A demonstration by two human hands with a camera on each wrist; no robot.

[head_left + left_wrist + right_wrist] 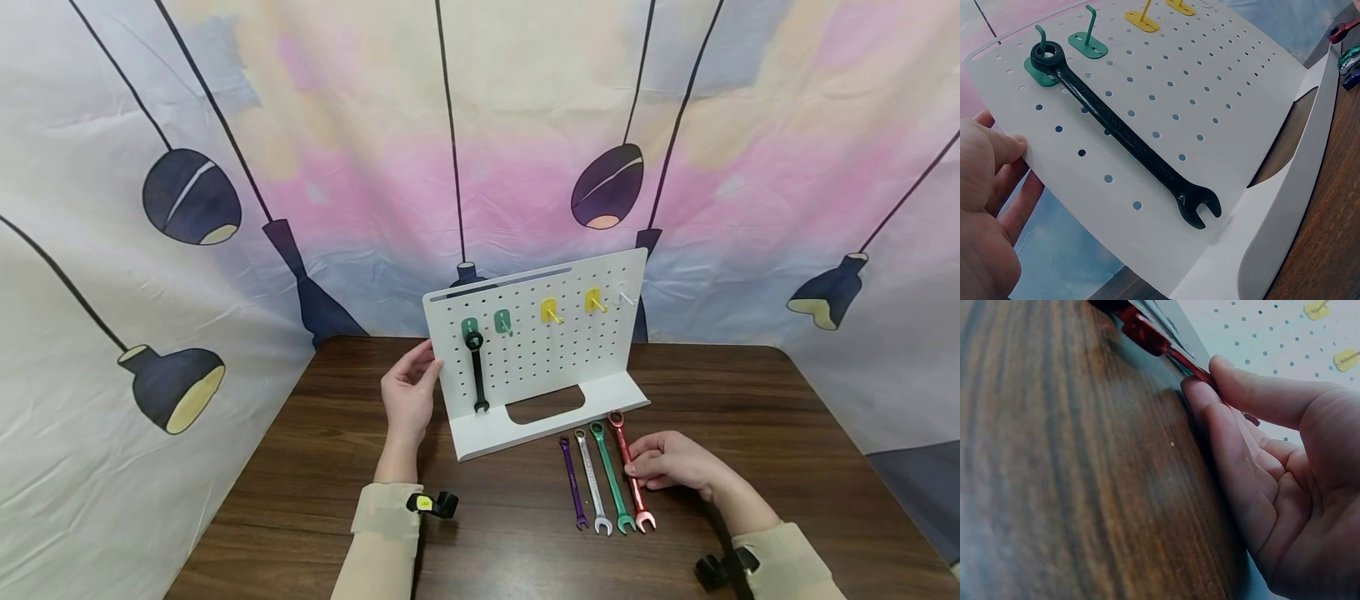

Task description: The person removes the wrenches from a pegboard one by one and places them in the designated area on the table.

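Observation:
A white pegboard stand (525,358) stands on the table, with a black wrench (1116,131) hanging by its ring end from a green hook (1040,72). My left hand (408,392) pinches the board's left edge between thumb and fingers. On the table in front of the board, my right hand (671,462) pinches the red wrench (632,475) by its shaft, thumb against fingertips, as the right wrist view shows. Left of it lie a green wrench (612,479), a silver wrench (593,483) and a purple wrench (573,483), side by side.
Further along the board sit another green hook (503,322), two yellow hooks, one at the middle (551,311), and a white hook (625,292). The brown wooden table (510,550) meets a patterned cloth backdrop (360,125) behind the board.

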